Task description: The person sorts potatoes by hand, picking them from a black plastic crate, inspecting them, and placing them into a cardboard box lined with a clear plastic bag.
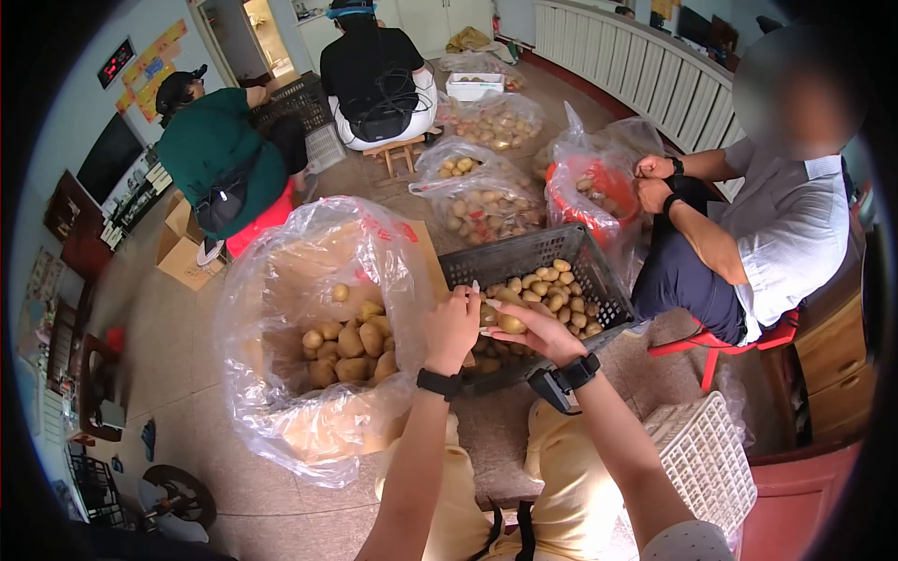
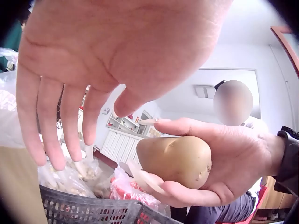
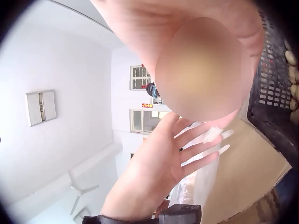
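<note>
The biggest thing near the hands is the cardboard box (image 1: 430, 258) at left of centre in the head view, lined with a clear plastic bag (image 1: 245, 323) whose loose edges flop over the sides; a heap of larger potatoes (image 1: 351, 344) sits in its lower half. Next in size comes the black crate (image 1: 510, 242) just right of centre, with many smaller potatoes (image 1: 561, 290) spread inside. Above the crate's near left part are the two hands: the left hand (image 1: 454, 325) holds nothing, its fingers long and slightly spread in the left wrist view, while the right hand (image 1: 543, 335) has thumb and fingers closed around a single potato (image 2: 175, 161). That potato lies right of centre in the left wrist view, showing a crease on top and small marks near its right end. The step in hand looks like checking and placing it: a light grip would suit, thumb on one side and fingers under, with the free fingers rolling it so the hidden side shows too. Judging size against both heaps seems sensible, as does lowering it rather than dropping it, which might bruise the skin, and keeping sleeves and wrist straps clear of the loose plastic.
</note>
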